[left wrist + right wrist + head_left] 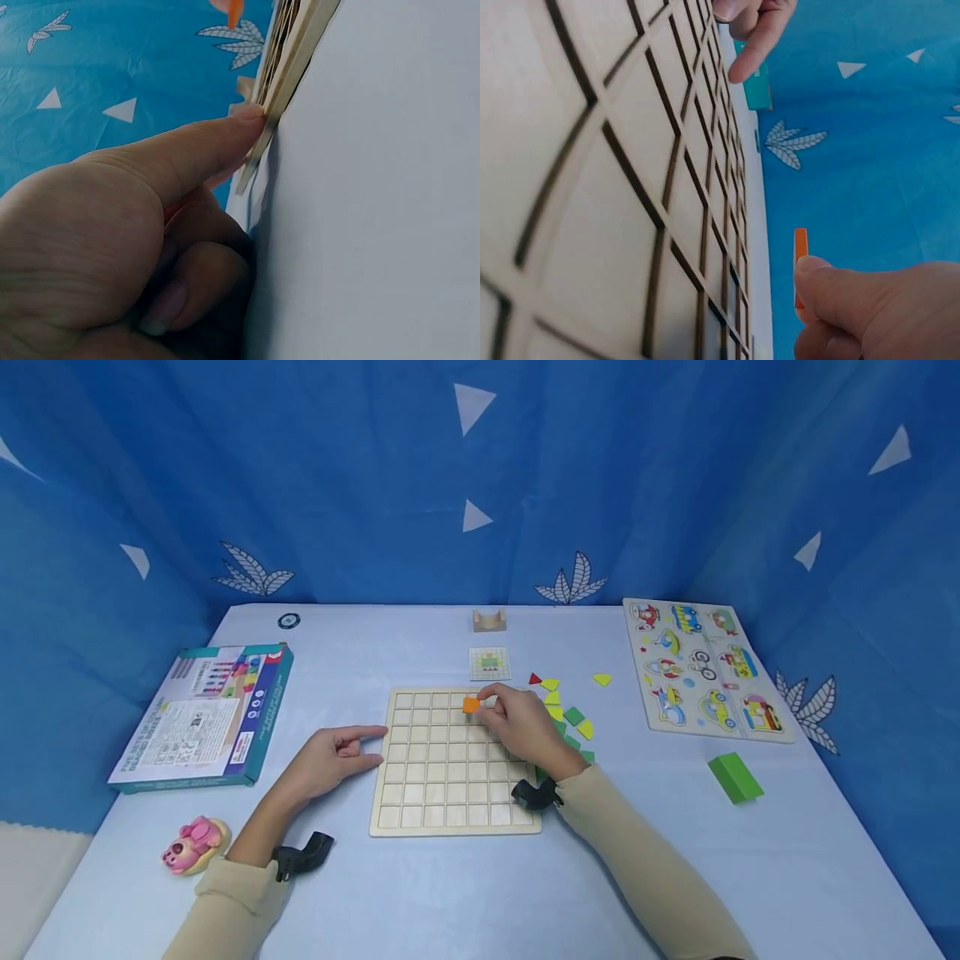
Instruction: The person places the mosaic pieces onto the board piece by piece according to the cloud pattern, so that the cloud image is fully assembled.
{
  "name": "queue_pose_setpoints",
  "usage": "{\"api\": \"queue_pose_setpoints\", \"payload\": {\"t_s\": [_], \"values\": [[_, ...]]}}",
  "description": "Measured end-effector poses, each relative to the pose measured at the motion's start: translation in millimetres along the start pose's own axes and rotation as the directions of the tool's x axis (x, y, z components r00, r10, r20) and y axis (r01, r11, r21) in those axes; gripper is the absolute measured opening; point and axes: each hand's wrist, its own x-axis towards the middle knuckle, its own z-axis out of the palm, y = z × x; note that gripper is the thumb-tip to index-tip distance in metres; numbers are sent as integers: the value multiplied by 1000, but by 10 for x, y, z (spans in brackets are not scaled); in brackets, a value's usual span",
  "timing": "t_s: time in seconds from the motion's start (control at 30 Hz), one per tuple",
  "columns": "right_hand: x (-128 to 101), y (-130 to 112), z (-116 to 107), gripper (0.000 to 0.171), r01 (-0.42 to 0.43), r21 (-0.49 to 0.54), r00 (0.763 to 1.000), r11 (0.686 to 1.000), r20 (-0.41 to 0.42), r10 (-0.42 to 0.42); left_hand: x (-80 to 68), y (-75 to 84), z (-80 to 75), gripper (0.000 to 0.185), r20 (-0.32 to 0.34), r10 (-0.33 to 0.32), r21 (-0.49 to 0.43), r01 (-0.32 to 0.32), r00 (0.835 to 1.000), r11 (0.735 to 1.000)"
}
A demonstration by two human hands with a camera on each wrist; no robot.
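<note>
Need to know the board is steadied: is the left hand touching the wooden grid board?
Touching. The left wrist view shows the left hand with its index fingertip pressed against the edge of the wooden grid board.

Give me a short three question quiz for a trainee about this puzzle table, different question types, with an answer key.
1. True or false: the right hand pinches a small orange square tile above the wooden grid board.
2. What does the left hand touch? A) the green block B) the grid board's left edge C) the pink toy
3. Fill in: the green rectangular block lies in front of the ____ puzzle board.

Key: 1 true; 2 B; 3 vehicle.
</note>
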Motion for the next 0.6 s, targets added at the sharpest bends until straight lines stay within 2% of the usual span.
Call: {"api": "queue_pose_setpoints", "payload": {"t_s": [0.37, 0.6], "values": [[59, -7, 256, 22, -4, -23, 1000, 1000, 8, 4, 6, 20, -13, 45, 8, 7, -21, -7, 1000, 1000], [35, -25, 301, 25, -32, -62, 999, 998, -15, 32, 13, 9, -8, 45, 10, 7, -30, -7, 1000, 1000]]}}
